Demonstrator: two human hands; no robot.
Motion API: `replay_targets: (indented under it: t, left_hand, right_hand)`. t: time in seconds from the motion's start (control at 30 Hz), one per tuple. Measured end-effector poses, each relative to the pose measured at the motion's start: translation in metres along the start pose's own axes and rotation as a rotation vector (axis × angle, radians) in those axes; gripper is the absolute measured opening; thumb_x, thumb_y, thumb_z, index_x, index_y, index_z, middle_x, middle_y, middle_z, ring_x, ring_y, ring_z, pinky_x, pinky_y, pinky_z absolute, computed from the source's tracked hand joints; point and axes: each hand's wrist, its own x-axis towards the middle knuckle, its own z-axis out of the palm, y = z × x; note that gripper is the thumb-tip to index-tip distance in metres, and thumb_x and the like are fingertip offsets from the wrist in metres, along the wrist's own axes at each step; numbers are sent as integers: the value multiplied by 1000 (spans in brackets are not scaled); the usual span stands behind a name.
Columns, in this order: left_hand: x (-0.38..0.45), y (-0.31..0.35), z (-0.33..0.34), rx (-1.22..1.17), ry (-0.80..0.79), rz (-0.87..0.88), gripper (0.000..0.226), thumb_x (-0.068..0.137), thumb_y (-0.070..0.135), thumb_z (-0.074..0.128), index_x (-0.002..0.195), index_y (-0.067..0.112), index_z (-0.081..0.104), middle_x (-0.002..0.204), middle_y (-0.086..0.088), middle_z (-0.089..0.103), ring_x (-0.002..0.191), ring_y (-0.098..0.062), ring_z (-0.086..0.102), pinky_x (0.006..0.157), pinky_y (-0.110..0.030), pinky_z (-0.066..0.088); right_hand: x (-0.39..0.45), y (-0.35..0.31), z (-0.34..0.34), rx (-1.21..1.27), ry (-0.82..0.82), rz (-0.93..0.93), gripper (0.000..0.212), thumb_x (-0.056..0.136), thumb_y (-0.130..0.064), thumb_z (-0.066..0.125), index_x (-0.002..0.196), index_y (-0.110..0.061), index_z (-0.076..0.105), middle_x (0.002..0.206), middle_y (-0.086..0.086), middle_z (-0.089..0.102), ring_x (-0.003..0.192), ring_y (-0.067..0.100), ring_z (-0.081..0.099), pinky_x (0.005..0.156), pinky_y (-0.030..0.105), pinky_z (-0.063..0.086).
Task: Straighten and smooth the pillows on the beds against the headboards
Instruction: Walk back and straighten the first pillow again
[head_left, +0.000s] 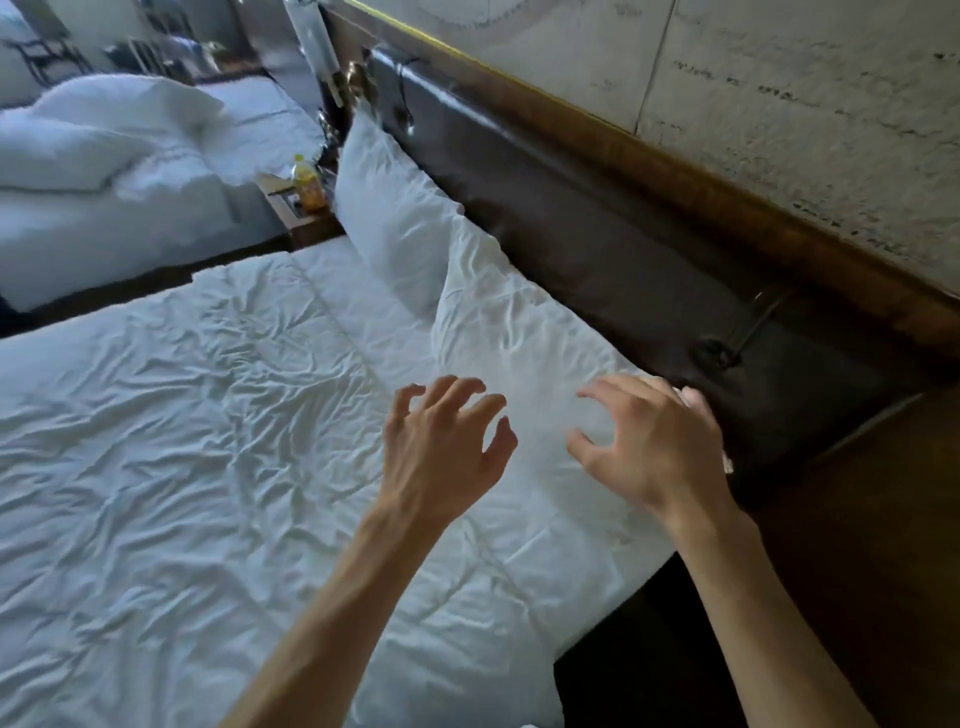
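Note:
Two white pillows lean on the dark padded headboard (597, 208) of the near bed. The near pillow (524, 332) is creased and slumps low; the far pillow (395, 208) stands more upright beside it. My left hand (441, 447) hovers over the near pillow's lower edge with its fingers spread and curled, holding nothing. My right hand (654, 441) hangs at the pillow's near end by the headboard, fingers apart, also holding nothing. A wrinkled white duvet (182, 441) covers the bed.
A nightstand (298, 213) with an orange bottle (307, 183) stands between the beds. A second bed (104, 171) with rumpled white bedding lies at the far left. Dark wood floor (857, 545) runs along the right of the near bed, below a pale wall.

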Motion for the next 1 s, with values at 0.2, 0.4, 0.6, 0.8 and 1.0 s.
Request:
replay_targets:
  t: [0.2, 0.4, 0.6, 0.8, 1.0]
  left_hand:
    - [-28, -3, -21, 118, 57, -219, 26, 90, 47, 52, 100, 35, 73, 116, 12, 71, 111, -13, 65, 98, -45, 42]
    - [-97, -23, -59, 250, 116, -456, 26, 90, 47, 53, 101, 34, 73, 115, 12, 71, 112, -13, 64, 99, -44, 42]
    - [-193, -38, -105, 364, 243, -742, 24, 86, 43, 57, 100, 33, 74, 111, 10, 72, 106, -13, 66, 96, -44, 44]
    - [-316, -46, -154, 465, 300, -1051, 26, 85, 43, 55, 101, 31, 72, 121, 10, 69, 112, -10, 63, 99, -43, 41]
    - [-447, -53, -202, 504, 315, -1303, 27, 85, 42, 55, 104, 31, 71, 122, 7, 66, 111, -15, 61, 92, -44, 44]
  right_hand:
    - [21, -15, -4, 45, -64, -252, 54, 74, -60, 53, 122, -37, 66, 127, -13, 68, 120, 20, 60, 106, 56, 38]
    - [14, -75, 12, 24, -153, -546, 56, 75, -61, 59, 126, -39, 61, 134, -11, 64, 124, 20, 58, 103, 56, 39]
    - [-32, -166, 25, 75, -248, -846, 58, 77, -61, 62, 131, -40, 58, 140, -16, 59, 134, 15, 50, 109, 54, 34]
    - [-120, -266, 47, 105, -366, -1139, 60, 79, -65, 57, 134, -41, 54, 142, -19, 56, 138, 12, 46, 110, 52, 38]
    - [-242, -357, 71, 86, -457, -1364, 63, 77, -68, 46, 135, -44, 51, 144, -20, 53, 139, 13, 43, 113, 50, 36]
